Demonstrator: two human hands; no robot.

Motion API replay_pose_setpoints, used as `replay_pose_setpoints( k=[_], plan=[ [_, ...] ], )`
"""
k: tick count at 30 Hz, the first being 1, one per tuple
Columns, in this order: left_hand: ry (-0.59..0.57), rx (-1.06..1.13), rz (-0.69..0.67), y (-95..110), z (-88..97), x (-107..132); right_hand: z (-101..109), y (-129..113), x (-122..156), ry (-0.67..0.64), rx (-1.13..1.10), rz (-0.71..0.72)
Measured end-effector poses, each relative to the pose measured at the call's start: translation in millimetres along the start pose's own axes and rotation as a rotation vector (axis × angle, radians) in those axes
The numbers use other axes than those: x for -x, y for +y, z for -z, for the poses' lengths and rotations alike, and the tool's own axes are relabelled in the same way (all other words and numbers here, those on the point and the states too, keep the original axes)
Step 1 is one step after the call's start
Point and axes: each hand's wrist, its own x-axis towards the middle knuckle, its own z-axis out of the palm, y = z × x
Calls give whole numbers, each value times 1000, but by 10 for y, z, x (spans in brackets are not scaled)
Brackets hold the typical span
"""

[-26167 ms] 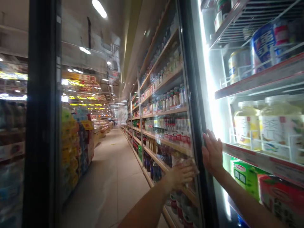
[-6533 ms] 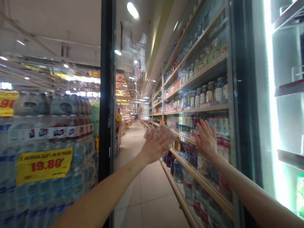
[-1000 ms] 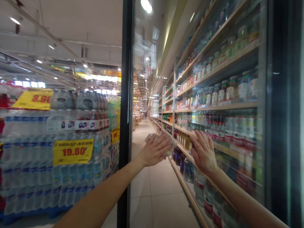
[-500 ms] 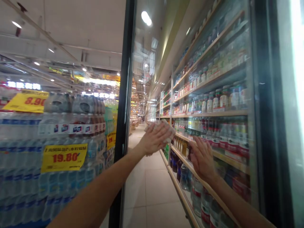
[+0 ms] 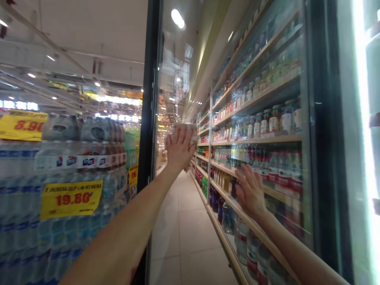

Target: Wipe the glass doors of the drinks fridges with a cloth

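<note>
An open glass cooler door stands in front of me, framed in black. My left hand presses a pale crumpled cloth flat against the glass, fingers stretched upward. Lower and to the right, my right hand lies open on the same pane with its fingers spread. Through the glass I see the aisle and long shelves of bottles.
Stacked packs of bottled water with yellow price signs stand at the left. The lit cooler interior is at the far right. A tiled aisle floor runs ahead between the shelves.
My left hand has slid the cloth up and to the left across the glass. My right hand has stayed flat on the pane, nearly in place.
</note>
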Motion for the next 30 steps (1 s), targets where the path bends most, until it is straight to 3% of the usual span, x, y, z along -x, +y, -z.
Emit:
replay_pose_setpoints(
  k=[1, 2, 3, 4, 7, 8, 9, 10, 12, 13, 14, 15, 18, 19, 20, 21, 24, 25, 26, 30],
  plan=[
    [32, -14, 135, -26, 9, -37, 4, 10, 9, 5, 2, 0],
    [48, -25, 185, -38, 13, -36, 8, 18, 18, 5, 2, -1],
    [39, -29, 137, -35, 14, -2, 11, 23, 25, 4, -2, -3],
    [11, -25, -2, -21, 12, 52, 12, 24, 30, -1, -6, -3],
    [-121, 16, -591, 46, 3, 169, 11, 18, 24, -15, -12, -4],
    [-143, 22, -681, 68, 1, 158, 10, 17, 15, -11, -10, -8],
    [-141, 18, -665, 91, -1, 122, 9, 19, 5, -3, -7, -11],
    [-117, 6, -555, 117, -5, 74, 9, 23, -5, 7, -5, -13],
    [-34, -25, -219, 189, -29, 1, 11, 35, -20, 27, -4, -18],
    [-3, -29, -115, 239, -50, 3, 13, 43, -21, 32, -5, -19],
    [7, -22, -106, 296, -77, 39, 16, 52, -18, 32, -7, -19],
    [-4, -2, -199, 356, -106, 103, 19, 60, -11, 32, -9, -20],
    [-100, 85, -733, 503, -177, 318, 28, 92, 27, 23, -10, -24],
    [-121, 101, -827, 531, -185, 345, 32, 108, 42, 19, -9, -28],
    [-127, 105, -826, 550, -182, 336, 36, 127, 56, 17, -8, -38],
    [-117, 100, -736, 564, -171, 295, 42, 149, 68, 17, -7, -52],
    [-69, 67, -295, 627, -130, 107, 73, 213, 92, 37, -11, -103],
    [-66, 61, -234, 666, -128, 74, 88, 227, 94, 49, -18, -117],
    [-75, 61, -252, 714, -136, 73, 105, 232, 91, 61, -30, -123],
    [-103, 87, -576, 920, -229, 283, 145, 128, 15, 102, -187, -44]
  ],
)
